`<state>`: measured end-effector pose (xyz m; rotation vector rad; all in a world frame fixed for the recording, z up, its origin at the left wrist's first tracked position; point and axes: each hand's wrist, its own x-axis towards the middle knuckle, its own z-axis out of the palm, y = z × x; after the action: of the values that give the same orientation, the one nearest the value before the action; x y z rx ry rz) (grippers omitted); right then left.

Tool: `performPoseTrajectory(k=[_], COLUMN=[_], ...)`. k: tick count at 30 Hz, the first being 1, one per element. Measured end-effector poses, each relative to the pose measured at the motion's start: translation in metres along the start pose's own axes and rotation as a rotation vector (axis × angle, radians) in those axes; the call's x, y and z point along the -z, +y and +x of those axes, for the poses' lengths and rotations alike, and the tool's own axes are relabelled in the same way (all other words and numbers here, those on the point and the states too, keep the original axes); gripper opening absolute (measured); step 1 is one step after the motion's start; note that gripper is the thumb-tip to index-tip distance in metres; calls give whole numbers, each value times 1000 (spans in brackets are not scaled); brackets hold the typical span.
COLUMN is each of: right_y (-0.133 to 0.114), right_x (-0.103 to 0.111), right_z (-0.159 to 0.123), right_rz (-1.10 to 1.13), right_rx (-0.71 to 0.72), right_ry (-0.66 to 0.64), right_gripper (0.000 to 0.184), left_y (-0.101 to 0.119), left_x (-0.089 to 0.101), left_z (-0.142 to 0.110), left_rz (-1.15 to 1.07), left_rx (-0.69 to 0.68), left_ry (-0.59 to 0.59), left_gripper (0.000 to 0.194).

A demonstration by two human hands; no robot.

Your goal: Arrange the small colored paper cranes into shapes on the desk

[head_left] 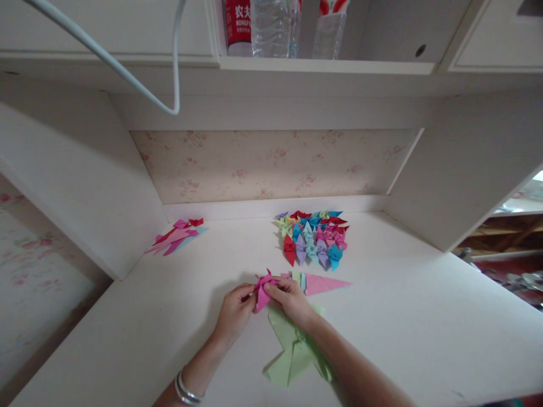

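A magenta origami crane is pinched between both hands above the white desk. My left hand, with silver bangles at the wrist, grips its left side. On the right side, my right hand holds it with the thumb across the paper. Under my right forearm lies a large piece of folded light green paper, partly hidden by the arm. Just beyond my right hand is a pointed pink folded paper, with green and blue strips at its left end.
Several small coloured origami cranes stand in rows near the desk's back edge. Pink, red and blue folded papers lie at the back left. Overhead, a shelf holds plastic bottles, and a white cable hangs down.
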<state>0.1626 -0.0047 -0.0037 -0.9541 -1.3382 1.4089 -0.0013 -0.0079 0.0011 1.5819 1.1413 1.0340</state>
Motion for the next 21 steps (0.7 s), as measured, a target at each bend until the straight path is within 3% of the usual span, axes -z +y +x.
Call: performPoseTrajectory(k=[10,16,21], right_y=[5,-12,-39], right_x=[5,8,42], right_z=[5,0,-13], right_rz=[-5,-72,-227], right_rx=[21,15,106], right_ry=[104,181,261], right_gripper=[36,35,37], left_y=[0,-2,-10], left_x=[-3,0,2], left_z=[3,6,8], left_rz=[-22,-23,-55], left_rx=[126,170,240], left_ry=[-52,-55,-45], left_gripper=[25,36,52])
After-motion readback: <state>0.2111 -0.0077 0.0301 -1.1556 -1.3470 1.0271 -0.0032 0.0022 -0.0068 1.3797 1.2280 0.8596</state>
